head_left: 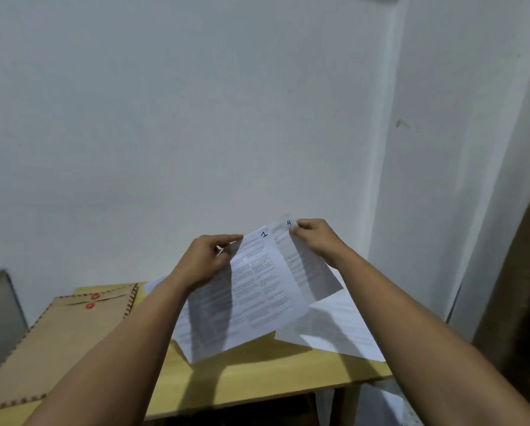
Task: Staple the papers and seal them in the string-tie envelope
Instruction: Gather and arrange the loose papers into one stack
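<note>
Both hands pinch paper at the top edge: the left hand [206, 261] holds the upper left corner of page 1 [257, 290], and the right hand [314, 238] nips the top of page 4 [300, 265], which sits behind and to the right of the first sheet. The two sheets hang down and forward from those pinches, lifted off the table [257, 373], their lower edges close to its surface. More loose sheets [343, 327] lie flat under and to the right of the held pair, one reaching the table's right edge. The envelope [64, 333] lies well to the left of the left hand, flap closed, its red string discs at the far end. No stapler shows in view. Paper like this is light, limp and slick sheet against sheet, so I judge the pages will slide out of line unless squared first; the best hold is near the top corners, thumb over, where the staple would go. Room is tight: a wall stands just beyond the grips, another closes in on the right, and the table ends just past the sheets, so a stray page could slip off that side.
</note>
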`<action>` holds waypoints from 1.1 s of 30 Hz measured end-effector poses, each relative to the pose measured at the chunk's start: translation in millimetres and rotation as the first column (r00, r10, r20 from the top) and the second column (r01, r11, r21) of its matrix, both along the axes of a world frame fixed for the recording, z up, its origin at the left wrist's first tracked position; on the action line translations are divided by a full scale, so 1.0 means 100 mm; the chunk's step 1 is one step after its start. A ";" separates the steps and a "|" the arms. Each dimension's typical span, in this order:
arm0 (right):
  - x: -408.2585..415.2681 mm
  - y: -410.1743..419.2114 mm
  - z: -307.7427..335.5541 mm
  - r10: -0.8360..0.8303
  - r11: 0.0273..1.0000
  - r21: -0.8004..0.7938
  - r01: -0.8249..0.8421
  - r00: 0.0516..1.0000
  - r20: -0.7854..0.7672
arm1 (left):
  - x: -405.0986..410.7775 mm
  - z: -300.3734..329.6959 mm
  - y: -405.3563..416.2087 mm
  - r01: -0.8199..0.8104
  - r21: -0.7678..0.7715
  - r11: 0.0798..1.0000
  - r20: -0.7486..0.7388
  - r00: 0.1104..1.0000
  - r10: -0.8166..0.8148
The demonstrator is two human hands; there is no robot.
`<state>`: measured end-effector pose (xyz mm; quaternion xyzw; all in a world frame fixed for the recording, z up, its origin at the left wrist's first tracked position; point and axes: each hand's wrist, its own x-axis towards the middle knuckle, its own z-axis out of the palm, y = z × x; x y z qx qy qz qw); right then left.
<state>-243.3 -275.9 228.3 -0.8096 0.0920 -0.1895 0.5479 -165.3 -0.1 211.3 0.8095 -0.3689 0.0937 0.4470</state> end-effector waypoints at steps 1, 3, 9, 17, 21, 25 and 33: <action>0.00 0.08 0.04 0.035 0.999 0.036 -0.035 0.999 0.001 | 0.00 0.02 0.03 -0.001 -0.010 1.000 0.001 1.000 0.001; 0.03 0.22 0.08 0.083 0.991 0.101 -0.083 0.997 0.000 | 0.01 0.05 0.08 -0.004 -0.018 1.000 0.004 1.000 0.004; 0.18 0.50 0.08 0.230 0.957 0.192 -0.217 0.972 -0.046 | 0.02 0.07 0.14 -0.035 -0.043 0.998 0.020 0.999 0.036; 0.32 0.66 0.02 0.305 0.942 0.160 -0.296 0.952 -0.032 | 0.14 -0.02 0.23 -0.136 -0.029 0.990 -0.025 0.990 0.136; 0.37 0.69 -0.04 0.308 0.951 0.017 -0.307 0.951 -0.020 | 0.17 -0.03 0.23 -0.142 -0.040 0.989 -0.046 0.989 0.140; 0.40 0.72 -0.07 0.273 0.961 -0.032 -0.274 0.962 -0.020 | 0.18 -0.03 0.23 -0.150 -0.040 0.988 -0.061 0.987 0.147; 0.44 0.70 -0.08 0.275 0.961 -0.019 -0.277 0.959 -0.071 | 0.17 -0.04 0.25 -0.144 -0.040 0.989 -0.092 0.986 0.140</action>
